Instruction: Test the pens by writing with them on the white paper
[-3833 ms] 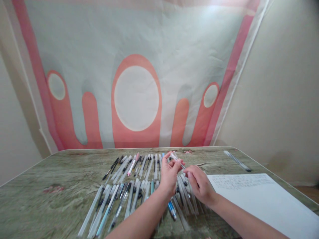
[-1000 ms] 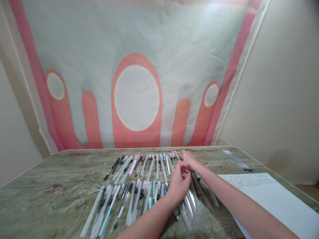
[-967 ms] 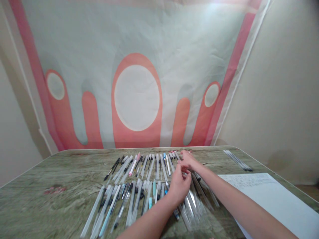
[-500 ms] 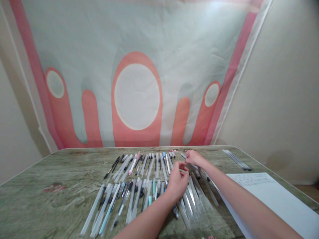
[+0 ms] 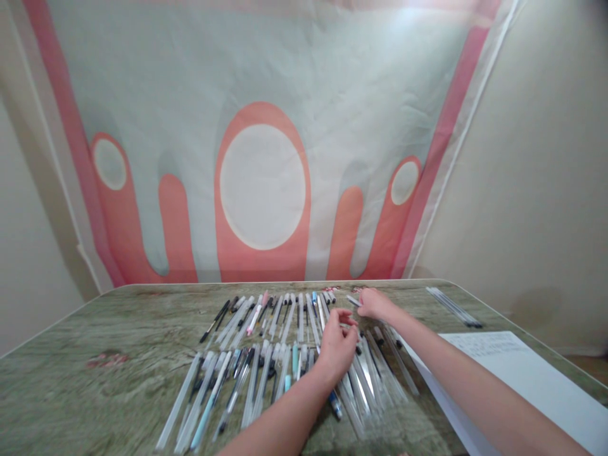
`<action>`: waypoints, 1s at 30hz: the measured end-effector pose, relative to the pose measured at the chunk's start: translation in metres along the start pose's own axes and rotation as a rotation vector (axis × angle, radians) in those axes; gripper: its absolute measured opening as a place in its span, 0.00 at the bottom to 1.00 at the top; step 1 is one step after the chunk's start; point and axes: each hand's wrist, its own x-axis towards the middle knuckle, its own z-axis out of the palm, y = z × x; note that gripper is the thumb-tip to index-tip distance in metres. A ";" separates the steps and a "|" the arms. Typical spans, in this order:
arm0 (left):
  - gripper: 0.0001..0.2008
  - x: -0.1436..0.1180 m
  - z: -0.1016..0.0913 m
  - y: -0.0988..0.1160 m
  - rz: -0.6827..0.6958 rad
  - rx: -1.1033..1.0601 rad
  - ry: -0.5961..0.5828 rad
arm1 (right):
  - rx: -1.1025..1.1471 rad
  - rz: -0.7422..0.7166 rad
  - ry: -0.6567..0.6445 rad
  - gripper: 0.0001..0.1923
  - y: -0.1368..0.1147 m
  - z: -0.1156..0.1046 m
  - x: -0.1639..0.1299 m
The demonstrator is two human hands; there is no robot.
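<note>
My left hand [image 5: 338,342] hovers over the right part of the pen rows, its fingers loosely curled and slightly apart; nothing shows in them. Beyond it, my right hand [image 5: 374,304] pinches a slim pen [image 5: 353,301] near the far side, and the pen's pale end sticks out to the left of the fingers. Clear-barrelled pens form a far row [image 5: 300,316] and a near row [image 5: 259,383]. Several clear pens [image 5: 365,373] lie under and right of my left hand. A blue pen [image 5: 335,405] lies beside my left wrist. My forearms hide some pens.
White paper with handwriting [image 5: 527,380] lies at the right, partly under my right forearm. A small bundle of thin refills or pens [image 5: 453,307] rests at the far right of the wood-patterned tabletop [image 5: 61,380]. Behind the table hangs a patterned cloth [image 5: 261,63].
My right hand has moved slightly right and nearer with the pen in its fingers. My left hand stays almost in place. The view has shifted a little.
</note>
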 end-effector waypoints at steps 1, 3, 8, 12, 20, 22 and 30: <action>0.12 0.000 0.000 0.000 -0.004 0.001 0.001 | 0.004 -0.007 0.004 0.08 0.001 0.000 0.000; 0.12 0.000 0.000 0.001 -0.013 -0.002 0.003 | 0.021 -0.025 0.015 0.07 0.003 0.001 -0.001; 0.12 0.003 0.000 -0.002 -0.073 -0.063 0.007 | 0.123 -0.096 0.042 0.07 0.008 0.000 -0.003; 0.12 0.005 0.000 0.001 -0.158 -0.143 0.036 | 0.234 -0.170 0.064 0.06 0.009 -0.010 -0.010; 0.18 0.003 0.000 0.016 -0.282 -0.362 0.006 | 0.386 -0.366 0.138 0.07 -0.025 -0.036 -0.063; 0.19 0.002 0.001 0.015 -0.302 -0.396 0.033 | 0.356 -0.394 0.214 0.05 -0.036 -0.042 -0.077; 0.11 0.008 -0.004 0.018 -0.337 -0.666 0.186 | 0.280 -0.396 0.292 0.06 -0.036 -0.045 -0.096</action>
